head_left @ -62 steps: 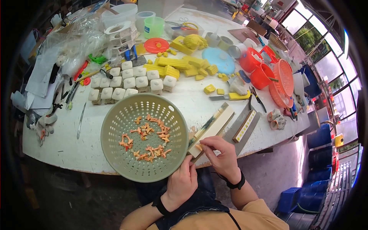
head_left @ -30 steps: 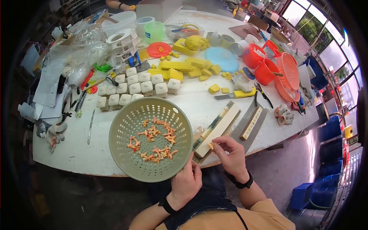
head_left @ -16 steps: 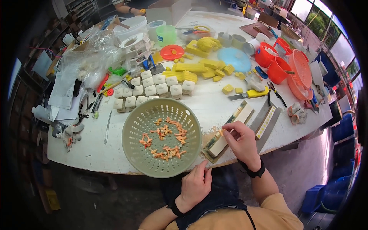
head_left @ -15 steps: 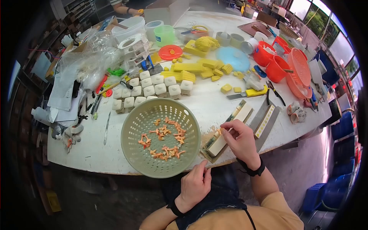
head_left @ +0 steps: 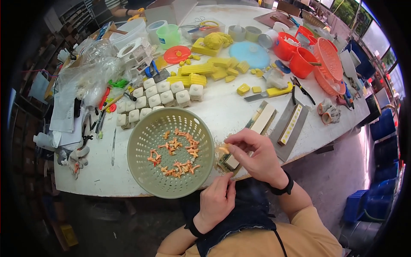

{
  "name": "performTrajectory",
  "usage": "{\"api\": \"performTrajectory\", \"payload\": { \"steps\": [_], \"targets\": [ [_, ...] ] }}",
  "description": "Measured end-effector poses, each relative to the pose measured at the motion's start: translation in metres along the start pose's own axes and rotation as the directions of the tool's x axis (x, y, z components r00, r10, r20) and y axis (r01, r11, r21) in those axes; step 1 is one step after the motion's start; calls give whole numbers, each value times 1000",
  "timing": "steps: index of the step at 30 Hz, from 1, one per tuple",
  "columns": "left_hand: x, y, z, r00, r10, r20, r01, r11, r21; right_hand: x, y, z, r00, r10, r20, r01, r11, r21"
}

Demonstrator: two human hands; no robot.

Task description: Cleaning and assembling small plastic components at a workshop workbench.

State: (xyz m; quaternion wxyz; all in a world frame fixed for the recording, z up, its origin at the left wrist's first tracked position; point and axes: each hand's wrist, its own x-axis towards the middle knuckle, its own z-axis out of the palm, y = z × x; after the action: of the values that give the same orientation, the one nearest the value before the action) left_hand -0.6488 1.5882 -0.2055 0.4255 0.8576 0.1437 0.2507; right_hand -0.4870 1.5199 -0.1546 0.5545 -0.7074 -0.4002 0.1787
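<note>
My right hand point(head_left: 256, 159) is closed in a pinch on a small orange piece point(head_left: 224, 148), held just right of the colander's rim. Beneath that hand lies a long pale block point(head_left: 262, 119) on a darker base, partly hidden by my fingers. My left hand point(head_left: 216, 201) is at the table's front edge, fingers closed, tips by the near end of the block's base. Whatever it may hold is too small to make out. The olive-green colander point(head_left: 136, 171) stands to the left, with several branching orange pieces point(head_left: 179, 169) lying loosely grouped inside.
A grey plate with a yellow-dotted strip point(head_left: 292, 124) lies right of the block. Behind are a yellow-handled knife point(head_left: 278, 91), pliers point(head_left: 305, 91), yellow blocks point(head_left: 197, 68), white square moulds point(head_left: 162, 97) and red containers point(head_left: 303, 63). A person's hand point(head_left: 136, 13) shows at the far edge.
My right hand has moved left from over the pale block toward the colander, carrying the orange piece. My left hand stays by the table edge. The whole view has shifted slightly.
</note>
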Motion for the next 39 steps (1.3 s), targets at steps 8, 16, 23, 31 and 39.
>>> {"api": "performTrajectory", "payload": {
  "steps": [8, 16, 23, 31, 39],
  "targets": [
    [-6, -1, -14, 995, -82, 55, 81, 996, 21, -15, 12, -10, 1000, -5, -5, 5, 1000, 25],
    [15, 17, -6, 999, 17, 35, -23, 988, 153, -59, 24, -44, 974, 204, -96, -204, 979, 8],
    [26, 19, 10, 988, -116, 105, 59, 897, 438, -68, 33, -51, 980, 195, -40, -195, 981, 9],
    [34, -1, 24, 999, -32, -5, 32, 941, 337, -84, 40, -54, 907, 389, 160, -408, 907, 108],
    [28, 7, 28, 995, -2, -104, 29, 966, 256, -85, 40, -53, 781, 562, 271, -611, 778, 145]
  ]
}}
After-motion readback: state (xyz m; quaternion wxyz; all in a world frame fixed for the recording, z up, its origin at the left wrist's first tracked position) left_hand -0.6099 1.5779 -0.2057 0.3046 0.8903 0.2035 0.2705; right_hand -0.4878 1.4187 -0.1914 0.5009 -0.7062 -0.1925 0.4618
